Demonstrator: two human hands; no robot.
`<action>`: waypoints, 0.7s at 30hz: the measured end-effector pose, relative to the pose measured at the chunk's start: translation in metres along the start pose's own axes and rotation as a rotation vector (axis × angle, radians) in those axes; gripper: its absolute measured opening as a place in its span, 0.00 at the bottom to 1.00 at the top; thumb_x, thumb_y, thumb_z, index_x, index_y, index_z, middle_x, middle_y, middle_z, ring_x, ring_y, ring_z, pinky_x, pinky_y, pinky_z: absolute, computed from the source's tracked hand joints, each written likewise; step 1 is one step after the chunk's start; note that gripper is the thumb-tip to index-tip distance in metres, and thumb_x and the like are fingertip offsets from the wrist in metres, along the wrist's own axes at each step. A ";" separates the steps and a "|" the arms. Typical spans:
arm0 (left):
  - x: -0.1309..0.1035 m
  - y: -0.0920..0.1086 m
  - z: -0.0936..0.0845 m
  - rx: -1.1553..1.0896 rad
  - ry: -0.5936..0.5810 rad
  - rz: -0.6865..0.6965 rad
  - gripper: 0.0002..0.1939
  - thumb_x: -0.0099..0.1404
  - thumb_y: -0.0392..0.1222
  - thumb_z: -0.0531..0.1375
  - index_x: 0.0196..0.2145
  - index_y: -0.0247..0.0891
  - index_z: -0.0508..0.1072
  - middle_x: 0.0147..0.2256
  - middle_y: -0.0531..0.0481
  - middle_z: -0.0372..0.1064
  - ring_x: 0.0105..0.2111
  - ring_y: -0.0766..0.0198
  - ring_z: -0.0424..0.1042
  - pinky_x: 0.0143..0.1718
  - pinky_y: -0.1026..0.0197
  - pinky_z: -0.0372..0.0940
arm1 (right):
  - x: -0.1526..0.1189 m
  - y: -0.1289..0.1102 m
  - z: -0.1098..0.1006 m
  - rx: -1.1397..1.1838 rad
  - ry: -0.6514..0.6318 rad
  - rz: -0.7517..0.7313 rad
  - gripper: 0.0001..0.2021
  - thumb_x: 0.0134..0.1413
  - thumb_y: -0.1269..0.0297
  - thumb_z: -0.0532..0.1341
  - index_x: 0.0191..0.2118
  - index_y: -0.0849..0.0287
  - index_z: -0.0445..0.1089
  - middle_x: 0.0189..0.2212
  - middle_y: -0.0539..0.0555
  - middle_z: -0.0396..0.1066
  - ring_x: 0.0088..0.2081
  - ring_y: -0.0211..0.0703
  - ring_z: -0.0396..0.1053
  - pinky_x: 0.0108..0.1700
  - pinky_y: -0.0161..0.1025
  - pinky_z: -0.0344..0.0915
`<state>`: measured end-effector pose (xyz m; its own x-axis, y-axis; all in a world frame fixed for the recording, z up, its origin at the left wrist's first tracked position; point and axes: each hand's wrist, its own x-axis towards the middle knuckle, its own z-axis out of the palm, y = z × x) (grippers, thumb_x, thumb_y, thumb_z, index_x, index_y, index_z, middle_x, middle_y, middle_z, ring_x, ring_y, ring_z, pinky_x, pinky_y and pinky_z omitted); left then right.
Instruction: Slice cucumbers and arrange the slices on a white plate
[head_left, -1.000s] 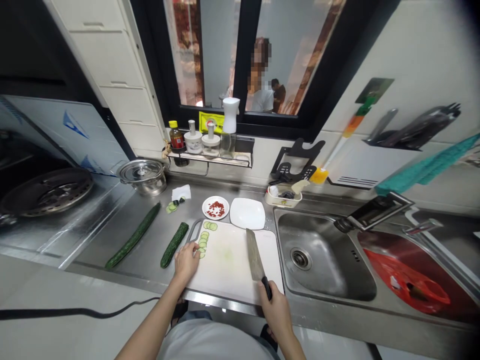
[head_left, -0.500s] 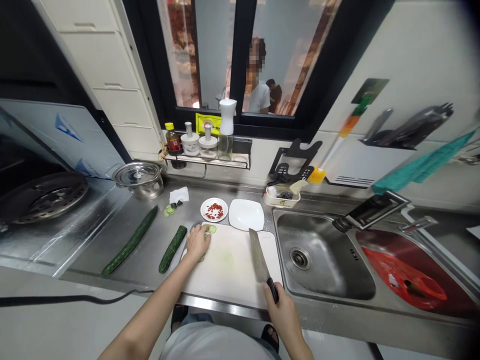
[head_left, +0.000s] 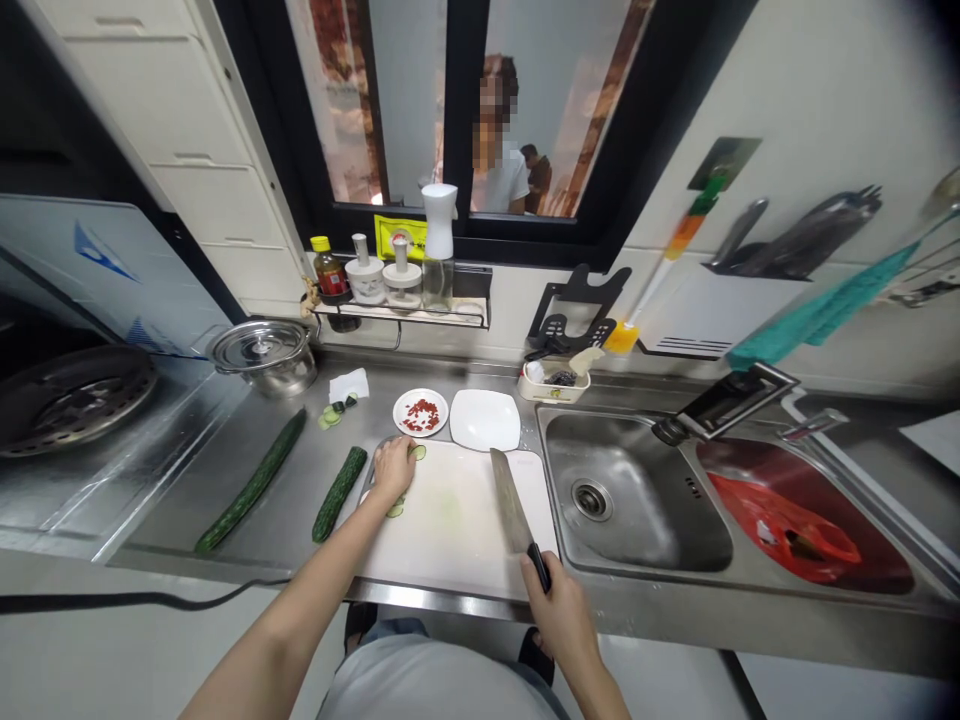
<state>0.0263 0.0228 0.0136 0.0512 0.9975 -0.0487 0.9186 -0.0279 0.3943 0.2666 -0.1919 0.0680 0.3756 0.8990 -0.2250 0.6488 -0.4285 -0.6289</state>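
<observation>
My left hand (head_left: 393, 468) is cupped over cucumber slices (head_left: 395, 507) at the left side of the white cutting board (head_left: 442, 555). A few pale green slices show around the fingers; the rest are hidden beneath the hand. In my right hand (head_left: 559, 600) is a kitchen knife (head_left: 512, 503), gripped by its black handle, its blade lying over the board's right part with the tip toward the back. A cut cucumber (head_left: 339, 494) lies just left of the board. Farther left is a long whole cucumber (head_left: 253, 482).
Behind the board stand a plate of red pieces (head_left: 409, 401) and a white square plate (head_left: 484, 420). Cucumber scraps (head_left: 331, 415) lie near a white paper (head_left: 349, 384). A lidded pot (head_left: 262, 358) is at back left, a double sink (head_left: 637, 550) at right. People appear at the window.
The view has shifted slightly. My left hand stays over the slices, with more of them showing beside it. The knife remains in my right hand over the board.
</observation>
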 end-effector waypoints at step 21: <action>-0.018 0.034 -0.015 -0.028 -0.442 0.573 0.11 0.61 0.34 0.55 0.33 0.42 0.77 0.38 0.46 0.74 0.45 0.56 0.67 0.52 0.55 0.53 | -0.002 -0.002 0.009 -0.056 -0.014 -0.044 0.17 0.57 0.48 0.49 0.28 0.54 0.62 0.19 0.49 0.67 0.23 0.40 0.65 0.25 0.33 0.52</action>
<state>0.0507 0.0049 0.0413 0.6805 0.7072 -0.1918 0.6902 -0.5307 0.4920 0.2587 -0.1922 0.0630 0.3369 0.9181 -0.2086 0.7007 -0.3925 -0.5958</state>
